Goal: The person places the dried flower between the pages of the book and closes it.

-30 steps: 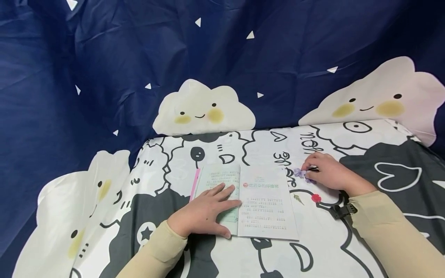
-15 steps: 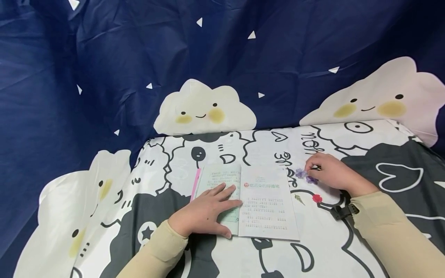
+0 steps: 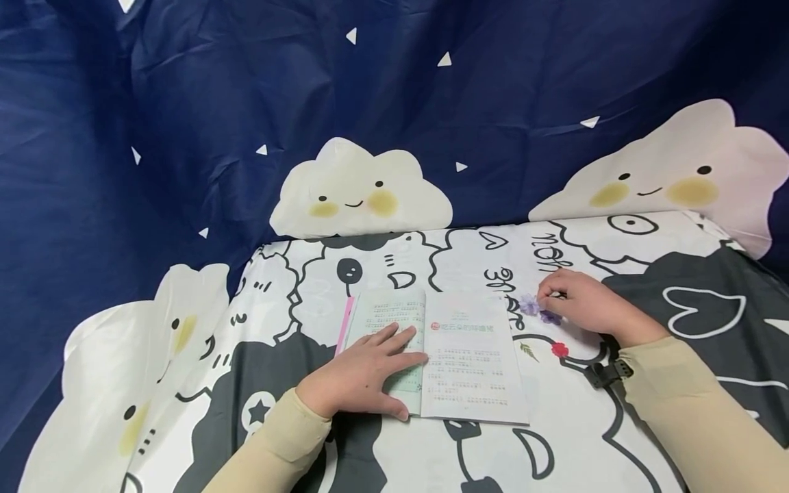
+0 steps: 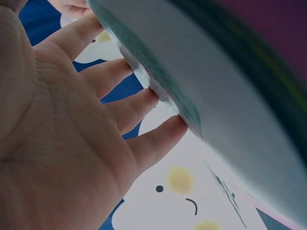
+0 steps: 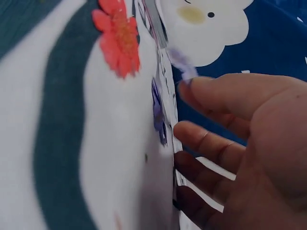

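Note:
My left hand lies spread over the left page of an open book, and its fingertips press the page in the left wrist view. To the right of the book, my right hand pinches a pale purple dried flower between thumb and index finger. Its other fingers are loosely bent near the cloth. A darker purple flower lies on the cloth just below the pinch. Closer to me are a red flower and a small green fern leaf beside the book's right edge.
A white cloth with black cartoon drawings covers the table. Behind it hangs a dark blue curtain with white clouds and triangles. The book's pink cover edge shows at its left. A black band sits on the right wrist.
The right fingers shift slightly at the purple flowers. The left hand, the book, the red flower and the fern leaf stay in place.

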The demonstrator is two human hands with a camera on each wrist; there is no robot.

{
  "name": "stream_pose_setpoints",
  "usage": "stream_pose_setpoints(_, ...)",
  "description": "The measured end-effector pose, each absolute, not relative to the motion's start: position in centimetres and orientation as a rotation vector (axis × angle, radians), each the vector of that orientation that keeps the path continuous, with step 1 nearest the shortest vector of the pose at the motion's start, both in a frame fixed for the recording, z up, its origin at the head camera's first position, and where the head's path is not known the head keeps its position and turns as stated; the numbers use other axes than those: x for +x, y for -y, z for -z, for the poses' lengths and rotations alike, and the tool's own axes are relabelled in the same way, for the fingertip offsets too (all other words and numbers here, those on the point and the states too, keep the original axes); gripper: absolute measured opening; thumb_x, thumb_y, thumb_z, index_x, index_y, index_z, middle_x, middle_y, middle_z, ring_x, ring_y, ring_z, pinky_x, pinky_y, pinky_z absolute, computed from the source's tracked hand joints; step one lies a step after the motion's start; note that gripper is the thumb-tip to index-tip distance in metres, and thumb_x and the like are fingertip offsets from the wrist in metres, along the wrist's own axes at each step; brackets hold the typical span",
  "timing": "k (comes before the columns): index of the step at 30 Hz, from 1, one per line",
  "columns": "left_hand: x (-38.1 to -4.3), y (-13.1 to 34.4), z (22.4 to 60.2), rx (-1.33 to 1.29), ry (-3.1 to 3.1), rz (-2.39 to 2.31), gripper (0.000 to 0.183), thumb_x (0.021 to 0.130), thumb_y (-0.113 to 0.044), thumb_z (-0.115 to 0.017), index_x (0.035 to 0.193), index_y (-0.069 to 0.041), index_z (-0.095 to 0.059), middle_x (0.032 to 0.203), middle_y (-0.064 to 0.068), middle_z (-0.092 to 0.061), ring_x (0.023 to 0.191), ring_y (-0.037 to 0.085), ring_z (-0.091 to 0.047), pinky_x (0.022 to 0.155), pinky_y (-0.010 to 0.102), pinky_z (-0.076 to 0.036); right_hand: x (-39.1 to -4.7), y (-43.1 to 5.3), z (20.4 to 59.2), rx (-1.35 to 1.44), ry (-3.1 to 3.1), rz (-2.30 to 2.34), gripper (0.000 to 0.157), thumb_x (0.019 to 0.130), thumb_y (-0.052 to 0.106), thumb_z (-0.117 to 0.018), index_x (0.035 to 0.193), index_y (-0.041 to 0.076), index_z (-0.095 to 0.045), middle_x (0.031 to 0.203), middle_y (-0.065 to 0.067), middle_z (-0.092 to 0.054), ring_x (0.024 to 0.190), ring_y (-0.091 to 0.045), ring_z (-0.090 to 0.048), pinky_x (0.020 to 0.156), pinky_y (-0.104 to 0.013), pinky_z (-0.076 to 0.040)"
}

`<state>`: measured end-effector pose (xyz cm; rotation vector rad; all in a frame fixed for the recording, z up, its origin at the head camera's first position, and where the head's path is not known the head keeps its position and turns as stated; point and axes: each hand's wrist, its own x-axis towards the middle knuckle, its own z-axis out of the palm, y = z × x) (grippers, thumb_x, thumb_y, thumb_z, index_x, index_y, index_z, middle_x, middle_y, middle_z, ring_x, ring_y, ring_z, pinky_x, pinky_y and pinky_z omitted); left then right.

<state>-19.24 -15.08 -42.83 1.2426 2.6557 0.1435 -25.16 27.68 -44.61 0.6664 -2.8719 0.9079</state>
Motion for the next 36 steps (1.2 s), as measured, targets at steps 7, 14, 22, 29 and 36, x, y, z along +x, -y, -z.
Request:
stream_pose_setpoints(7, -19.2, 15.2, 42.8, 1.223, -2.652, -0.149, 0.090, 0.076, -0.066, -0.078, 0.154, -0.037, -0.043, 0.167, 0.001, -0.020, 0.153, 0.033, -0.016, 0.117, 0.053, -0.026, -24.2, -26.1, 42.6, 0.662, 2.850, -1.019, 0.013, 0.099, 0.020, -0.067, 0.087, 0.022, -0.072, 0.115, -0.003, -0.066, 0.113, -0.023, -0.056, 0.091, -0.032, -0.041)
stream_pose_setpoints(14, -19.1, 15.2, 42.7, 1.216, -2.650, -0.140, 0.092, 0.075, -0.067, -0.078, 0.154, -0.037, -0.043, 0.168, 0.001, -0.019, 0.153, 0.033, -0.015, 0.118, 0.053, -0.025, -22.9, -22.4, 42.0, 0.810, 2.879, -1.136, 0.016, 0.098, 0.015, -0.066, 0.088, 0.026, -0.072, 0.119, -0.005, -0.066, 0.115, -0.023, -0.058, 0.094, -0.047, -0.046)
stream_pose_setpoints(22, -19.0, 15.4, 42.9, 1.194, -2.656, -0.151, 0.091, 0.075, -0.066, -0.078, 0.154, -0.038, -0.043, 0.168, 0.001, -0.020, 0.153, 0.034, -0.015, 0.118, 0.053, -0.025, -22.7, -18.2, 43.0, 0.946, 2.911, -1.069, 0.017, 0.093, 0.012, -0.067, 0.081, 0.024, -0.071, 0.124, -0.010, -0.065, 0.121, -0.031, -0.057, 0.103, -0.052, -0.040)
stream_pose_setpoints(29, -19.1, 15.2, 42.8, 1.201, -2.649, -0.140, 0.090, 0.076, -0.067, -0.077, 0.154, -0.039, -0.042, 0.168, 0.001, -0.019, 0.153, 0.034, -0.015, 0.118, 0.053, -0.025, -22.5, -18.1, 44.1, 0.972, 2.950, -0.928, 0.019, 0.094, 0.017, -0.072, 0.081, 0.031, -0.071, 0.127, -0.007, -0.062, 0.126, -0.035, -0.050, 0.106, -0.055, -0.036)
stream_pose_setpoints(36, -19.2, 15.0, 42.8, 1.204, -2.649, -0.143, 0.090, 0.077, -0.068, -0.076, 0.155, -0.039, -0.041, 0.168, 0.000, -0.018, 0.153, 0.033, -0.014, 0.117, 0.054, -0.025, -22.3, -18.5, 44.1, 0.933, 2.985, -0.846, 0.011, 0.092, 0.019, -0.073, 0.099, 0.028, -0.074, 0.134, -0.009, -0.057, 0.131, -0.036, -0.046, 0.106, -0.056, -0.037)
